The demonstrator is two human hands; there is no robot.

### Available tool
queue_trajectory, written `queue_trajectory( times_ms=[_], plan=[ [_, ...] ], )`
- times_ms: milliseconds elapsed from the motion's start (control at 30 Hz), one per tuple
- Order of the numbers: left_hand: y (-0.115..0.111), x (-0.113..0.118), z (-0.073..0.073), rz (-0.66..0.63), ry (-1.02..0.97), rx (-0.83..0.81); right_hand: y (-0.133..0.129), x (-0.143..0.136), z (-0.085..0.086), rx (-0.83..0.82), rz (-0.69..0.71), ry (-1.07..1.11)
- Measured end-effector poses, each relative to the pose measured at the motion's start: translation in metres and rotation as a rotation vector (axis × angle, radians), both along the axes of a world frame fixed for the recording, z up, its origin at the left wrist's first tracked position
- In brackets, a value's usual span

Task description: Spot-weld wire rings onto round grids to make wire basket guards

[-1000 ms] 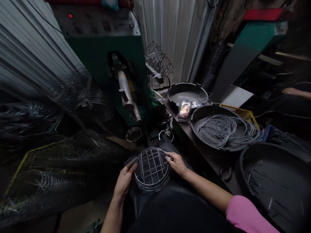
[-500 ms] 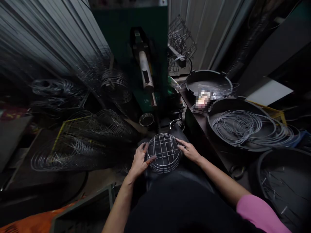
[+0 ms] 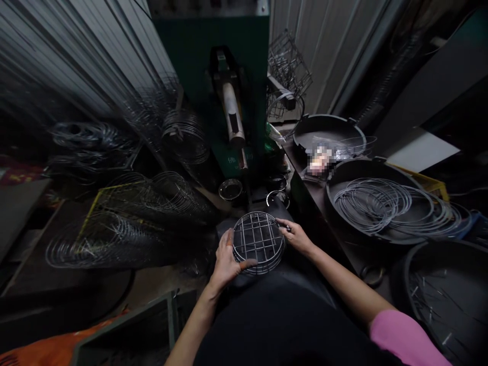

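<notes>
A round wire rack [image 3: 257, 239], with crossing rods inside stacked rings, lies over my lap. My left hand [image 3: 227, 262] grips its left side, the fingers along the ring and the thumb reaching over the near rim. At the upper right rim, my right hand [image 3: 295, 235] pinches the rack between thumb and curled fingers. Whether it is one rack or a few stacked together I cannot tell. Just beyond it, a bright metal ring [image 3: 278, 199] and a small round metal dish [image 3: 230, 189] sit below the green machine [image 3: 244, 61] with its pale cylindrical arm [image 3: 233, 114].
On the right are black round trays, one with coiled wire rings [image 3: 371, 203], another with short wire pieces [image 3: 446, 272]. Bundles of wire rings [image 3: 152, 195] fill the left side. A dark crate [image 3: 171, 315] stands at lower left, beside orange cloth [image 3: 46, 351].
My left hand has shifted slightly right and settled closer against the rack's side. The right hand keeps its hold. The whole view has shifted a little.
</notes>
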State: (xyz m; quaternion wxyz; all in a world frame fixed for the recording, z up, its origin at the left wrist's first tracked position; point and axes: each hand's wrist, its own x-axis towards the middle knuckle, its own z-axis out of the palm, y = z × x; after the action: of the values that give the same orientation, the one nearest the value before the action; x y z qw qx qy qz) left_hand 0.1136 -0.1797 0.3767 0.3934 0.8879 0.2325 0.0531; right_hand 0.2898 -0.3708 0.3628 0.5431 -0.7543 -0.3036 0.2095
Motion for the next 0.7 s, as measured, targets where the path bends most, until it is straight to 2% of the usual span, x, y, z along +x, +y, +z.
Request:
queue_trajectory(
  times_ms=[100, 333, 567, 633, 700],
  plan=[
    [-0.002, -0.003, -0.005, 0.013, -0.011, 0.044, -0.002, 0.001, 0.002, -0.024, 0.029, -0.038],
    [0.001, -0.005, -0.021, 0.004, -0.004, 0.164, -0.016, 0.000, 0.022, -0.249, 0.277, -0.150],
    [-0.003, -0.006, -0.015, -0.017, 0.087, 0.251, -0.015, -0.011, 0.038, -0.588, 0.283, -0.156],
    [-0.005, -0.006, -0.015, -0.010, 0.091, 0.254, -0.015, -0.013, 0.040, -0.635, 0.286, -0.156],
    [-0.005, -0.006, -0.017, -0.004, 0.066, 0.223, -0.016, -0.012, 0.040, -0.609, 0.288, -0.148]
  ],
)
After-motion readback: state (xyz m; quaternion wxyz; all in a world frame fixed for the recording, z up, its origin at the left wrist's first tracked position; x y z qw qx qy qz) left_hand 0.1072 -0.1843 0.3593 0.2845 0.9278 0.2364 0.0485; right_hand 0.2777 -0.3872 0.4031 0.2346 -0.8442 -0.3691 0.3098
